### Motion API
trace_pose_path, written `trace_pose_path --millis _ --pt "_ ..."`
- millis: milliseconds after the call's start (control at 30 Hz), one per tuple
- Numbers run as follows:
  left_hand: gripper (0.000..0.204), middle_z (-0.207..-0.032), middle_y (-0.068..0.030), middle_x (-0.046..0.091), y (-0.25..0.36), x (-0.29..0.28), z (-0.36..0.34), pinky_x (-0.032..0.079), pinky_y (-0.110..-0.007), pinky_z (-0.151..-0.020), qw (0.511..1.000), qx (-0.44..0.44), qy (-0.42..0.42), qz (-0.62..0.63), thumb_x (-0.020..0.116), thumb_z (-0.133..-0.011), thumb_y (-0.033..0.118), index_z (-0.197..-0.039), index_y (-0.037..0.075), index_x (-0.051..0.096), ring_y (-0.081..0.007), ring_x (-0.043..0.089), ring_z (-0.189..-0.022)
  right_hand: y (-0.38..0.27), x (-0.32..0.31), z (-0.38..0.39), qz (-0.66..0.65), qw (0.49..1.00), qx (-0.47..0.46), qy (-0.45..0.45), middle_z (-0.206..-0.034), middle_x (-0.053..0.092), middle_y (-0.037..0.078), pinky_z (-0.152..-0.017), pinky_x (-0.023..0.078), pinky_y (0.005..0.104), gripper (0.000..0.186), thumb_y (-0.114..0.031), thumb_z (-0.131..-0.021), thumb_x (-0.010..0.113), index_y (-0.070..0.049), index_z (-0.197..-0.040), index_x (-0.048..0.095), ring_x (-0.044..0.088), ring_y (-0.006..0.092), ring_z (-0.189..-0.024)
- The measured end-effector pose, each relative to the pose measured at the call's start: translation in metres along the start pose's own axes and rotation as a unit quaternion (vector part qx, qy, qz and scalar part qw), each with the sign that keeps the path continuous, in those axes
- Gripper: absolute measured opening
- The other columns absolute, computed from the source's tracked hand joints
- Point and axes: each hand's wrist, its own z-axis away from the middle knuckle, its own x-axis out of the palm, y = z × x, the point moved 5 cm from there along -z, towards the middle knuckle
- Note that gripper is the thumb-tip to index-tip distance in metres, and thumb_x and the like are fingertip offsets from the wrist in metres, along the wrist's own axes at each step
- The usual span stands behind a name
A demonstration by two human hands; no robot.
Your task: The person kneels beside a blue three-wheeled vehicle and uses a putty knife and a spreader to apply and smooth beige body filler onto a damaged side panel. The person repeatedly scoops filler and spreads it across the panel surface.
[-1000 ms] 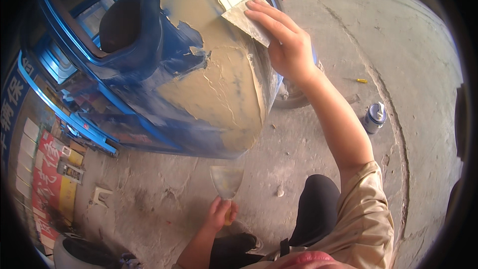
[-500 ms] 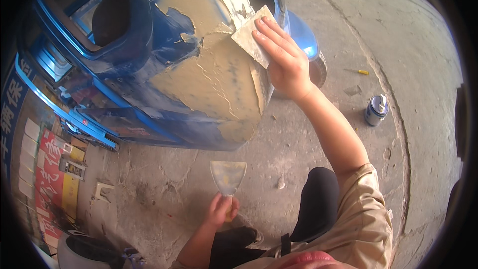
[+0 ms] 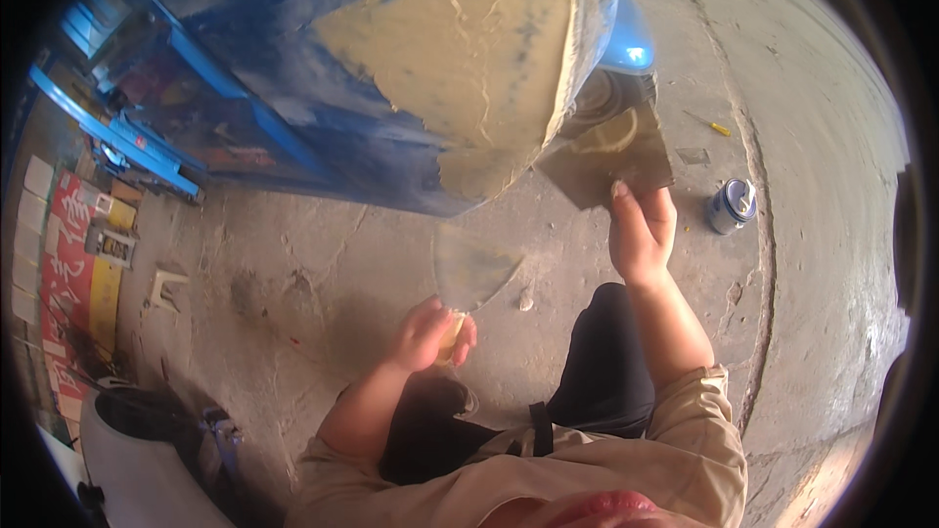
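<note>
The spreader is bearing a cream smear and is hanging just beside the lower corner of the blue body; the view is not showing whether they touch. The right hand is gripping its near edge. Beige putty is covering that corner. Nearer, the left hand is clasping a scraper by its handle, its blade showing blurred. Rightward, a can is standing on the floor, a screwdriver lying beyond.

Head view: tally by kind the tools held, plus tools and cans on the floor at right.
Fan-shaped, grey-bladed scraper (left hand): 1
Flat, dark four-sided spreader (right hand): 1
Slim, yellow-handled tool: 1
Round, blue-lidded can: 1
Total: 4
</note>
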Motion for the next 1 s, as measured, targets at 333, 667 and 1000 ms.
trace_pose_path --millis 333,667,1000 --pt "0.024 -0.076 -0.0128 0.057 0.004 0.008 -0.02 0.04 -0.027 -0.049 0.997 -0.013 -0.059 -0.051 0.044 -0.104 0.024 -0.102 0.002 0.053 -0.0134 0.048 -0.055 -0.025 0.026 0.045 0.261 0.906 -0.079 -0.322 -0.114 0.066 0.021 -0.076 0.055 0.0354 0.051 0.015 -0.075 0.055 0.001 -0.124 0.06 0.069 0.0311 -0.092" --pt "0.024 -0.079 -0.0053 0.054 -0.001 0.024 -0.033 0.04 -0.028 -0.055 0.995 0.084 -0.022 -0.039 0.047 -0.102 0.025 -0.102 0.002 0.053 -0.012 0.049 -0.063 0.021 -0.017 0.072 0.413 0.829 0.229 -0.299 -0.08 0.065 0.023 -0.067 0.051 0.0365 0.026 -0.004 -0.088 0.057 0.001 -0.113 0.06 0.066 0.0336 -0.075" --pt "0.076 -0.093 -0.0156 0.056 -0.008 0.037 -0.049 0.046 -0.045 -0.066 0.788 0.302 0.038 -0.536 0.056 -0.077 -0.008 -0.148 0.012 0.034 -0.0364 0.054 -0.078 0.02 0.008 0.105 -0.149 0.852 0.483 0.136 -0.1 0.064 0.012 -0.069 0.055 0.031 0.033 -0.011 -0.091 0.057 0.005 -0.119 0.051 0.065 0.019 -0.085"
